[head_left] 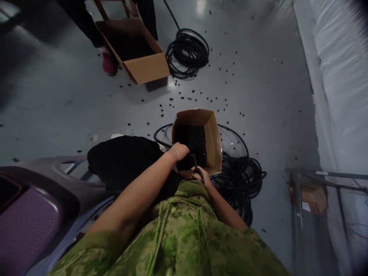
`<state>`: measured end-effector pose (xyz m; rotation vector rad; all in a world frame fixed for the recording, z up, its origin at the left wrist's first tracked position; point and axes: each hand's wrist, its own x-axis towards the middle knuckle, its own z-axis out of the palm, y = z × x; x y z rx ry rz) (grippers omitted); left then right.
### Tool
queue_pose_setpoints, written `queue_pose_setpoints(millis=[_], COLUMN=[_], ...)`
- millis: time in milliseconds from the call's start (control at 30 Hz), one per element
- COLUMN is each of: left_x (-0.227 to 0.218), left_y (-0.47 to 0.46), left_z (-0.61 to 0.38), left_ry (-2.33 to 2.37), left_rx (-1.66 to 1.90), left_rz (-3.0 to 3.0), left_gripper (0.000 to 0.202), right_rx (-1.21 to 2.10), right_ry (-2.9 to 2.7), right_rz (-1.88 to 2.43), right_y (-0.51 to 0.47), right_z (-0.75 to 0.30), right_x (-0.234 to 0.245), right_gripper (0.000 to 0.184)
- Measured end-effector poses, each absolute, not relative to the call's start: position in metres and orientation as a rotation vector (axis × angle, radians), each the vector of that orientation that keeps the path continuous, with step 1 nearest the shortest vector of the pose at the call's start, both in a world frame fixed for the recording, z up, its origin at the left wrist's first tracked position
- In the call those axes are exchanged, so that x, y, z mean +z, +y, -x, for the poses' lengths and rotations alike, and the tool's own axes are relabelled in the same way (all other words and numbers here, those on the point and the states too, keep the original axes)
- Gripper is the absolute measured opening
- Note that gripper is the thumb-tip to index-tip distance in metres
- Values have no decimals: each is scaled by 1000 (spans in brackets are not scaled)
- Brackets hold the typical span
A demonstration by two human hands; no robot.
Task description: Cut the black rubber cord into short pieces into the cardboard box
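Note:
A cardboard box stands open between my knees, its bottom covered with small black pieces. My left hand, with a thin bracelet at the wrist, is closed over the box's near left part. A black hose loops in from the left and runs under that wrist into the closed fingers; its end is hidden. Close to the box's near edge, my right hand grips a slim black hand tool, whose exact kind is unclear. The tool's upper end points toward my left fingers.
Coiled black hose lies right of the box. Ahead are another coil and a larger cardboard box between another person's legs. Black bits dot the floor. A purple chair is at left, a metal frame at right.

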<state>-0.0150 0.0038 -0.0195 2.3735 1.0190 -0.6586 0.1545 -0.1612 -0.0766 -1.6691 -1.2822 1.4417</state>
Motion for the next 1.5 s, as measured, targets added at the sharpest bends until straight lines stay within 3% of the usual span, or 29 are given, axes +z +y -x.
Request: queue_pose_setpoints(millis=[367, 900, 1133, 1333, 1500], left_x=[-22, -18, -15, -14, -20], left_y=[4, 3, 0, 2, -2], left_z=[15, 15, 12, 2, -9], left_ry=[1020, 1001, 1128, 1231, 1117], left_rx=[-528, -648, -605, -435, -473], left_rz=[-2317, -2367, -2278, -2120, -2135], left_gripper=[22, 26, 25, 39, 37], right_rx=[1385, 1321, 1500, 1663, 1676], right_ry=[-1317, -1213, -809, -412, -439], right_rz=[1789, 1886, 1770, 1721, 1659], right_y=[-160, -163, -166, -164, -168], right_z=[-153, -146, -146, -144, -140], right_x=[-78, -86, -85, -91, -95], right_gripper=[28, 22, 36, 47, 46])
